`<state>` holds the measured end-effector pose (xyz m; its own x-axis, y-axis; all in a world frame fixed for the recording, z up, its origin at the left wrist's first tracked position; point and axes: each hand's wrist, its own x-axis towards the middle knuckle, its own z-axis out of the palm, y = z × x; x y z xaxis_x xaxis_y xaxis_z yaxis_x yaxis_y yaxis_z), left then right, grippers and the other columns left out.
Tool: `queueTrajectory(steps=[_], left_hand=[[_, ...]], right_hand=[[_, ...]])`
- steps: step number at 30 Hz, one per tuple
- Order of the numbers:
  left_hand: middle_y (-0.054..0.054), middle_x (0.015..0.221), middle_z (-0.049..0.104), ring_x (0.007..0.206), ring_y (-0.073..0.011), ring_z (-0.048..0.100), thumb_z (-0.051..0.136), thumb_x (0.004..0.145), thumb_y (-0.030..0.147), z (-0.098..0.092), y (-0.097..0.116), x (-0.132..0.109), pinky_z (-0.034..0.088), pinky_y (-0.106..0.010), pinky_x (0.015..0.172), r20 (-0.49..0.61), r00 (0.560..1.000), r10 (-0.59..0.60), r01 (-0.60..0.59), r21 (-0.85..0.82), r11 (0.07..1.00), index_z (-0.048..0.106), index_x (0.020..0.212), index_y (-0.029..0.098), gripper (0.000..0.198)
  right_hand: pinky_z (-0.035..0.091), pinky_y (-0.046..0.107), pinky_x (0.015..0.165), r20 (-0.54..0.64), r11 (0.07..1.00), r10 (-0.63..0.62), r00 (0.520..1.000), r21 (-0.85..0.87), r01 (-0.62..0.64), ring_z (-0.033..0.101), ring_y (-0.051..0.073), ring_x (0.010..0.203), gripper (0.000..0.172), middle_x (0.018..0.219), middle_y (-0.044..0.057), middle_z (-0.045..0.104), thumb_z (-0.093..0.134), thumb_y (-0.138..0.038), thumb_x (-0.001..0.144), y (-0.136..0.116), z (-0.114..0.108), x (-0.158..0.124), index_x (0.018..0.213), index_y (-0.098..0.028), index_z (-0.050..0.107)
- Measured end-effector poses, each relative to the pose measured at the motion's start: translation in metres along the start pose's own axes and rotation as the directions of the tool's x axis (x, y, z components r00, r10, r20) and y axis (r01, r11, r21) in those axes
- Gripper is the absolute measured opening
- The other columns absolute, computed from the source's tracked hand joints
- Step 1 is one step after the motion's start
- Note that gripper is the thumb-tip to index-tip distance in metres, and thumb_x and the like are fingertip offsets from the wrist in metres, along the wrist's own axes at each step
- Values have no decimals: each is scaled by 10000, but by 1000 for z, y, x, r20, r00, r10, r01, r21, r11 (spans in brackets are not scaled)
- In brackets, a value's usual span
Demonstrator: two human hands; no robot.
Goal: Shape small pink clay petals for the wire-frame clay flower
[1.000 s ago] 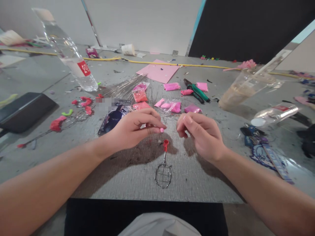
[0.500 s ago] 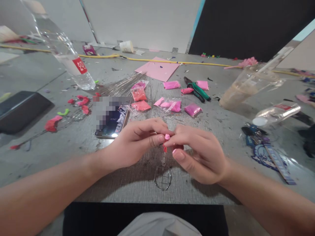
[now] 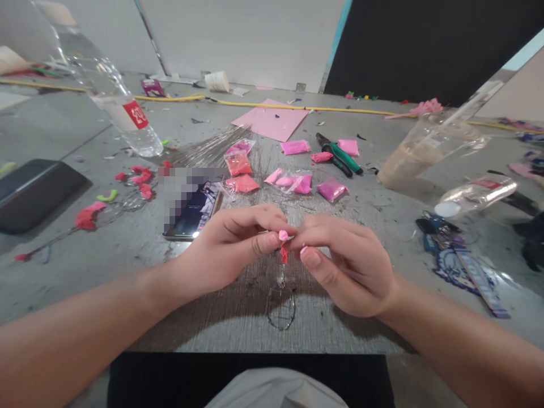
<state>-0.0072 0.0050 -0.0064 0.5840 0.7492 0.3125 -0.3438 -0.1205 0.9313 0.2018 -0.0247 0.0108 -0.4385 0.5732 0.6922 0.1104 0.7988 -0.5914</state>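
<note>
Your left hand (image 3: 240, 238) pinches a small pink claylike ball (image 3: 283, 235) near the red claylike end (image 3: 284, 254) of a silver wire racket (image 3: 281, 307); right hand (image 3: 352, 266) loosely curled, thumb parted. Ball probably soft, light: hold sides gently.

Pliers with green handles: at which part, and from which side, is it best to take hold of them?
Probably by the handles, with the right hand from the near side. The pliers lie flat, handles pointing near and to the right, jaws pointing away. Pink pieces lie close on both sides farther up, so the near ends look easier to reach.
</note>
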Motion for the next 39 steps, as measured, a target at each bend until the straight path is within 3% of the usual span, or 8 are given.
queueTrajectory(steps=[5, 11, 22, 31, 39], left_hand=[[-33, 970, 687, 869, -119, 627, 667, 995, 145, 2, -2, -1, 523, -237, 792, 16, 1000, 11, -10, -11, 1000, 817, 1053, 254, 194], [-44, 984, 685, 889, -121, 627, 638, 1011, 140, 3, -4, -1, 519, -228, 808, 43, 999, -3, 6, -56, 998, 811, 1055, 228, 199], [-40, 969, 676, 877, -129, 640, 658, 995, 139, 1, -3, 0, 536, -261, 835, 74, 997, -20, 28, -105, 994, 812, 1081, 233, 200], [-18, 920, 653, 851, -113, 586, 671, 1010, 243, 1, -3, -4, 502, -252, 806, 47, 995, -92, 97, -133, 986, 817, 1062, 262, 156], [-27, 975, 678, 863, -101, 619, 707, 971, 143, 1, -5, -3, 510, -232, 801, 84, 996, -43, 58, -183, 981, 831, 1081, 255, 200]], right_hand=[[539, 273, 641, -15, 992, -19, 1000, -125, 17, 577, 132, 678, 96, 739, 26, 634, 588, -156, 999, -3, 2, 0, 928, -184, 647], [558, 276, 677, -5, 986, -93, 996, -138, 92, 576, 127, 700, 70, 766, 40, 655, 612, -120, 972, -4, 3, -3, 992, -126, 679], [547, 263, 658, -8, 997, -45, 999, -69, 45, 585, 120, 692, 63, 745, 36, 642, 629, -126, 957, -6, 1, 0, 976, -108, 687], [506, 262, 606, -46, 977, 21, 999, -211, -30, 536, 112, 626, 133, 690, 6, 608, 584, -123, 988, -12, 0, -1, 878, -177, 637], [505, 260, 605, -70, 951, -39, 997, -308, 15, 552, 119, 632, 154, 680, -4, 601, 618, -131, 978, -12, 4, -3, 836, -190, 612]])
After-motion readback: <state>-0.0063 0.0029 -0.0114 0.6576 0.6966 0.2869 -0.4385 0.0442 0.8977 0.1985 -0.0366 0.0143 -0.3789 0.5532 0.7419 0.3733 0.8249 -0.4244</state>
